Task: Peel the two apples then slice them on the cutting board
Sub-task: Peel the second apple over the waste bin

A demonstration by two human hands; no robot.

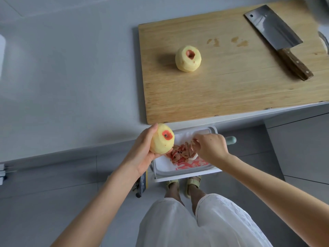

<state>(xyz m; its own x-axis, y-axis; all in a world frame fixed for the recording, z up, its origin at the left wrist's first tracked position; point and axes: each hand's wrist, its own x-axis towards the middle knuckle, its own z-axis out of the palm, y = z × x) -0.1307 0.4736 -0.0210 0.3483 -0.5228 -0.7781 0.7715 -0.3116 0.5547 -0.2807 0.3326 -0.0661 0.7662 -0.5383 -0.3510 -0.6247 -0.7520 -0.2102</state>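
At the far left the grey table (71, 77) carries nothing for the task. The left hand (142, 155) holds the second apple (161, 139) just off the near edge of the table, with its fingers curled under the fruit and the thumb on top. This apple is almost fully peeled; only a red ring of skin is left around the stem. I think it is held out here, not over the board, so that falling skin lands in the waste bin (204, 129) below. The bin is white inside and already has a heap of red peels (179, 152).

Further away, the first apple (188, 58) stands peeled on the cutting board (231, 86), waiting for slicing. Nearer, the right hand (211, 148) is low over the peels, its fingers closed around a tool with a pale green handle, which I judge to be the peeler (231, 140). Its blade is hidden, so I cannot tell if it touches a peel.

At the far right the cleaver (277, 38) lies flat on the board, well apart from the first apple and ready for the cutting step
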